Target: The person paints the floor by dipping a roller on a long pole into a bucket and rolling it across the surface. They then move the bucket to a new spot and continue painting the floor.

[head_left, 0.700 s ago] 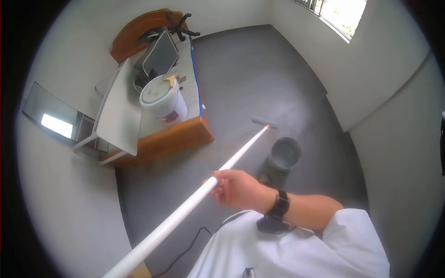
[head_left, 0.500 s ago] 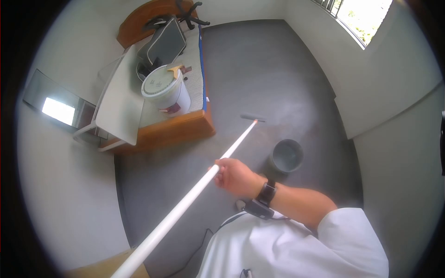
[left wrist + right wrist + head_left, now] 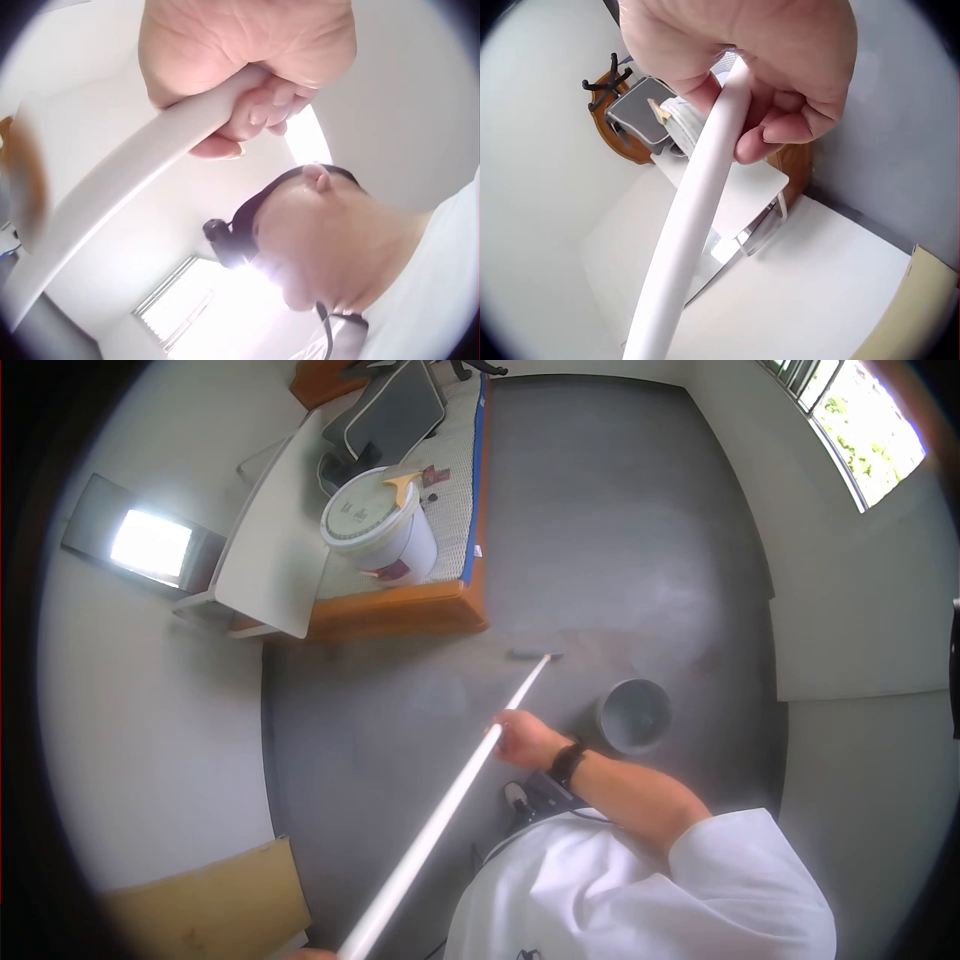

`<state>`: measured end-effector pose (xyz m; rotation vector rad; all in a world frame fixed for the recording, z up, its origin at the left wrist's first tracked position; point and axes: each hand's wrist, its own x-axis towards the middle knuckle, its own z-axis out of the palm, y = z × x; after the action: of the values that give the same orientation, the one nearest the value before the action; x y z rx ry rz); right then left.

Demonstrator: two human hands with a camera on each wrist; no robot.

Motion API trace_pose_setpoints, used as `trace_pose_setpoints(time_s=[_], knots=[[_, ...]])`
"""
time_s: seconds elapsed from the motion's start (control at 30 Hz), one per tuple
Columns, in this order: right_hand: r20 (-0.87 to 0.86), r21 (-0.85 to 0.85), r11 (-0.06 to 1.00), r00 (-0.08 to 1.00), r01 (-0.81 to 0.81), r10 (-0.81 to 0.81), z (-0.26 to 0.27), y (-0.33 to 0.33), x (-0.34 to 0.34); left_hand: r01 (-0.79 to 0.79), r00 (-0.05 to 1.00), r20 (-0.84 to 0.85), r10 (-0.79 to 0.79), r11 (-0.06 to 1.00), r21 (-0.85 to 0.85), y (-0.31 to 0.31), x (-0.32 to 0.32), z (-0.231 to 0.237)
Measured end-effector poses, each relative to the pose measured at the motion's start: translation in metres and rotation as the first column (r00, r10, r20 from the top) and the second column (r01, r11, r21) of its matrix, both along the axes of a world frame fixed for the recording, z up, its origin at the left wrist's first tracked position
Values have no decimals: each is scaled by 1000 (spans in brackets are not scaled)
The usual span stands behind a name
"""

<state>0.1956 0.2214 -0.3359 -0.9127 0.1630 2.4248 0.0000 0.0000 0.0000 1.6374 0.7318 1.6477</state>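
A long white pole (image 3: 430,833) slants across the head view, with a narrow grey head (image 3: 525,654) resting on the floor at its far end. My right hand (image 3: 527,740) holds the pole partway along. In the right wrist view, thumb and curled fingers of that hand (image 3: 742,67) wrap the pole (image 3: 694,202). Only a sliver of my left hand (image 3: 312,954) shows at the bottom edge, beside the near part of the pole. The left wrist view has the left hand (image 3: 247,67) gripping the pole (image 3: 135,165) with curled fingers.
A grey bucket (image 3: 636,717) stands on the floor right of the pole's head. To the left, a wooden bed frame (image 3: 400,610) bears a lidded white bucket (image 3: 400,545) and a white table (image 3: 275,550). A tan board (image 3: 215,905) lies at lower left.
The pole's grey head has moved closer to me and to the left, away from the grey bucket. The head view has shifted, bringing more of the tan board into sight.
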Motion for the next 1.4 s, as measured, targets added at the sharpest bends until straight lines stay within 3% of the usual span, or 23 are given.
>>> trace_pose_setpoints(time_s=[0.07,0.1,0.13,0.17,0.37,0.43,0.57,0.63,0.67,0.73,0.8,0.87,0.9,0.97,1.0,1.1,1.17,1.2,1.23,1.27,1.33,1.4], knots=[[23,4,1000,1000,2,-2,-16,13,11,-38,999,-16,37,998,-58,16,5,2],[24,5,1000,1000,13,-13,-17,15,11,109,962,-222,-159,969,-222,25,-5,14],[24,-8,1000,1000,9,-9,-18,14,13,207,849,-375,-371,888,-410,32,-8,22],[74,-2,1000,997,10,-10,-16,12,18,276,890,-254,-378,892,-359,37,4,12],[87,70,997,996,17,-23,24,36,38,-13,969,-230,-87,916,-401,78,73,-11],[92,96,995,995,36,-45,54,59,52,-151,986,-98,132,964,-221,113,108,-31],[22,185,981,998,51,-56,98,76,71,-225,951,-250,185,964,-143,169,141,-66],[19,201,977,997,75,-80,126,76,77,-248,939,-277,205,960,-132,187,154,-85],[-3,130,986,995,104,-104,175,81,84,-263,925,-335,179,938,-226,215,162,-50],[-24,193,975,994,106,-103,194,82,102,-230,910,-380,164,964,-136,233,182,-80],[96,260,966,995,-3,-22,191,66,114,-191,894,-423,151,980,-53,228,187,-109],[124,324,943,985,71,-117,152,46,115,-103,875,-485,7,980,-171,219,183,-121],[172,157,979,973,129,-156,199,60,122,-89,868,-494,-52,962,-257,246,181,-63],[295,68,989,944,134,-148,191,50,136,-63,818,-568,-98,965,-256,243,155,-68],[369,58,994,923,92,-107,186,42,149,-59,818,-567,-97,966,-251,240,140,-73],[483,57,998,875,18,-43,173,3,174,-266,796,-595,-114,817,-512,219,76,-102],[672,174,976,741,-127,-23,167,-25,182,-321,793,-601,-99,771,-550,201,34,-128],[674,178,977,738,-114,-36,161,-40,181,-348,826,-558,-83,704,-619,192,12,-138],[808,166,966,589,-197,-18,158,-50,179,-368,855,-514,-62,627,-687,195,1,-133],[909,134,952,416,-275,-7,156,-61,174,-359,857,-511,-71,631,-688,196,-9,-127],[925,57,952,374,-300,63,164,-83,159,-219,879,-461,-119,759,-613,201,-13,-68],[941,-11,940,315,-341,125,148,-111,139,57,884,-401,-239,908,-416,205,-26,-8]])
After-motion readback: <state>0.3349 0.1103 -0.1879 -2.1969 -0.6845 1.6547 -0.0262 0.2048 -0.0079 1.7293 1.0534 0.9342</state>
